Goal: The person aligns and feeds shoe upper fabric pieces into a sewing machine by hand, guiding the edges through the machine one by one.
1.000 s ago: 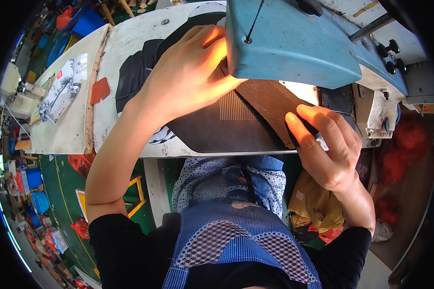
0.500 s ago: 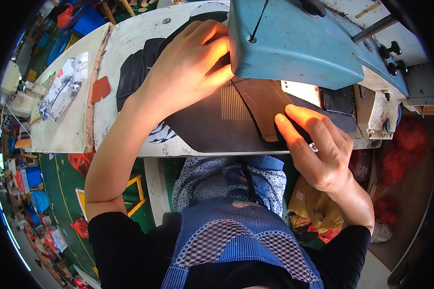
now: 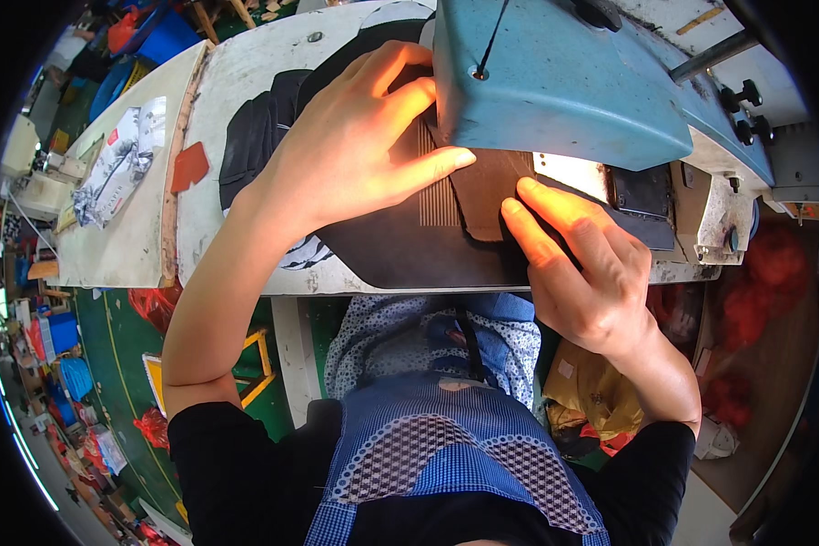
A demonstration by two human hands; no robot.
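A brown leather-like piece [image 3: 484, 196] lies on a larger black panel [image 3: 405, 250] with a patch of fine pale stripes, partly under the blue head [image 3: 564, 100] of what looks like a sewing machine. My left hand [image 3: 359, 150] rests on the work with its fingers spread and its thumb stretched over the brown piece; the other fingertips are partly hidden beside the machine head. Two fingertips of my right hand [image 3: 582, 259], close together, grip the brown piece at its right edge. The machine's working point is hidden under the head.
Folded black material [image 3: 257, 132] lies left of my left forearm. A small red-brown scrap [image 3: 189, 167] and a printed plastic package [image 3: 123, 168] are farther left on the worktop. Below the right end sits a yellowish bag [image 3: 596, 391]. A yellow frame [image 3: 262, 369] stands on the floor.
The brown piece has shifted away from me, with my right fingertips moving along. My left thumb has come out from beside the machine head and now stretches over the piece.
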